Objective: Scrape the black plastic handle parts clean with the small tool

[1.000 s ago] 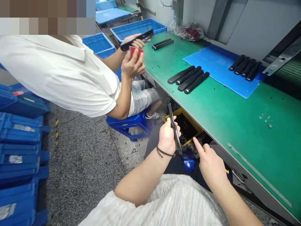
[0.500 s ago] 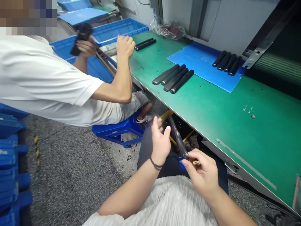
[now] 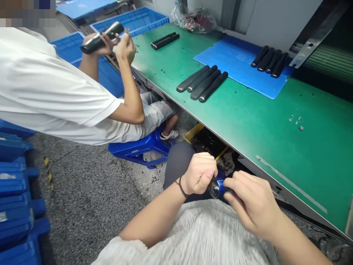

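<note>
Left hand (image 3: 200, 173) has closed round the black piece (image 3: 214, 188); right hand (image 3: 252, 198) (grasp unclear) curls beside it.

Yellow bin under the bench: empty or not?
Not empty: dark, glossy pieces lie inside the yellow bin. How full, cannot tell; the green bench hides part of it.

The single head view is being taken from above the white-knit torso (image 3: 204, 235), angled forward and down; the bare forearms are being seen close up, the long green tabletop (image 3: 248, 117) is being shown obliquely, and no second view is being shared.
</note>
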Available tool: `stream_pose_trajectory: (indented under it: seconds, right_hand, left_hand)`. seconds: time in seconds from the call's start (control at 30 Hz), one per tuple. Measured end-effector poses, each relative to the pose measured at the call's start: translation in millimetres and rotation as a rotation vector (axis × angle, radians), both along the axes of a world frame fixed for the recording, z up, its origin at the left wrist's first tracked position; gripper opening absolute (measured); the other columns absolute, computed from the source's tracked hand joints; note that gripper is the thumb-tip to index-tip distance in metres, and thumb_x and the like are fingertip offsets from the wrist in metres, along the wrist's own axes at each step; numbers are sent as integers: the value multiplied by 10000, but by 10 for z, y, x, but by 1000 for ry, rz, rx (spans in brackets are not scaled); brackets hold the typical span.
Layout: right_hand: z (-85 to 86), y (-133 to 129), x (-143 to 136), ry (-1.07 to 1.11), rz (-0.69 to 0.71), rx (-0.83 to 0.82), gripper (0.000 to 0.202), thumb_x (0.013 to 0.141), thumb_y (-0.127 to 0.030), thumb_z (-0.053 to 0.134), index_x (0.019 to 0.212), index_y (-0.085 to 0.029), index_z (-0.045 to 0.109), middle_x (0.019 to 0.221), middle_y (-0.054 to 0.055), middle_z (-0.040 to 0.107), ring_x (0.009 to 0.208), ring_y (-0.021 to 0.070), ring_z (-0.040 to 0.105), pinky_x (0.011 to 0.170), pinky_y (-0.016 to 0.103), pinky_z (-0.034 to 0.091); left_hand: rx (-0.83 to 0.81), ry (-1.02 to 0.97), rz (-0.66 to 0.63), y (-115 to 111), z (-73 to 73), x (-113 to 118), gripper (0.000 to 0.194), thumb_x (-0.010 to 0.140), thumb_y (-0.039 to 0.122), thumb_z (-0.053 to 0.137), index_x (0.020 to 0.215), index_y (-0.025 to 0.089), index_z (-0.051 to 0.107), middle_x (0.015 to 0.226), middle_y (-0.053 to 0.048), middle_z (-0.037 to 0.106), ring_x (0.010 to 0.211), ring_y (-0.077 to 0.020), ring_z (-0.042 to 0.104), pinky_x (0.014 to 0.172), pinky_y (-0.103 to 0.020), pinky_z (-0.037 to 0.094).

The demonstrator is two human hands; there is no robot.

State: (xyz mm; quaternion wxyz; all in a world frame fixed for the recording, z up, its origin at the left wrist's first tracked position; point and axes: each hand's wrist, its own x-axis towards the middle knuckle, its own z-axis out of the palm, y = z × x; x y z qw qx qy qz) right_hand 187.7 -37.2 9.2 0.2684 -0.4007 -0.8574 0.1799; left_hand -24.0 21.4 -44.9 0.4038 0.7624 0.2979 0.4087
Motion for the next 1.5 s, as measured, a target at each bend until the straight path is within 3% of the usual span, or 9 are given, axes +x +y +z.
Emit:
stream_pose_trajectory:
  seconds: [0.1, 0.17, 0.33, 0.5, 0.97, 1.07, 1.2, 1.33, 1.5]
  right_hand:
    - [10, 27, -91, -1, -4, -45, 519, 1014, -698, 519, 887, -197, 571, 729, -5, 494, 644, 146, 404, 609, 309, 267]
    - [11, 53, -151, -28, -15, -52, 582, 992, -758, 499, 810, -206, 529, 707, -11, 495, 624, 137, 387, 601, 310, 244]
    - [13, 96, -188, -60, -4, -15, 564, 1040, -688, 481, 743, -209, 500, 674, -21, 491, 612, 131, 376, 599, 322, 208]
    - [24, 92, -169, -115, -39, 207, 574, 1066, -648, 469, 698, -209, 503, 653, -11, 452, 614, 148, 319, 604, 345, 197]
    - [-153, 101, -170, -245, -267, 593, 464, 1080, -557, 499, 799, -204, 609, 646, 24, 480, 656, 180, 331, 612, 377, 162]
    - [-183, 125, -186, -233, -291, 611, 425, 1059, -495, 576, 745, -208, 565, 615, 10, 430, 644, 176, 311, 611, 383, 152]
    - [-206, 157, -162, -59, -232, 494, 331, 1051, -345, 607, 756, -216, 529, 622, -5, 416, 634, 167, 316, 610, 369, 184]
    - [-112, 167, -76, 230, -105, 207, 23, 1032, -168, 583, 1025, -185, 597, 741, -3, 532, 660, 144, 428, 626, 306, 322]
    - [85, 193, -24, 280, -75, -84, 412, 1043, -603, 568, 964, -202, 612, 780, -5, 603, 670, 133, 523, 630, 282, 374]
  left_hand:
    - [-10, -17, -20, -12, 24, 6, 640, 1045, 578, 257, 585, 248, 555, 552, -69, 538, 546, -209, 414, 704, -393, 350]
    - [-40, -5, -16, -16, 36, 8, 609, 1023, 589, 319, 581, 251, 566, 554, -67, 535, 549, -211, 406, 705, -395, 347]
    - [-55, 2, 14, -32, 55, 18, 568, 997, 575, 376, 567, 256, 567, 551, -62, 528, 546, -210, 394, 703, -395, 346]
    - [-33, -36, 94, -81, 12, 44, 575, 1033, 530, 327, 598, 246, 574, 568, -64, 530, 562, -209, 398, 702, -392, 326]
    - [-324, -75, 329, -338, 73, 238, 629, 1107, 566, 246, 651, 208, 489, 619, -23, 476, 595, -172, 435, 644, -333, 314]
    - [-411, -74, 277, -367, 90, 238, 631, 1101, 613, 217, 674, 203, 434, 643, -3, 406, 613, -162, 370, 634, -328, 274]
    - [-503, -159, 52, -336, 103, 218, 588, 1090, 632, 267, 764, 193, 483, 749, -19, 460, 696, -169, 394, 681, -314, 337]
    - [-434, -176, 19, -294, 57, 182, 608, 1094, 626, 238, 752, 191, 488, 692, -16, 452, 644, -162, 389, 652, -320, 318]
    - [-250, -151, -29, -275, 19, 147, 630, 1079, 662, 237, 712, 198, 454, 623, -4, 408, 580, -150, 366, 610, -327, 280]
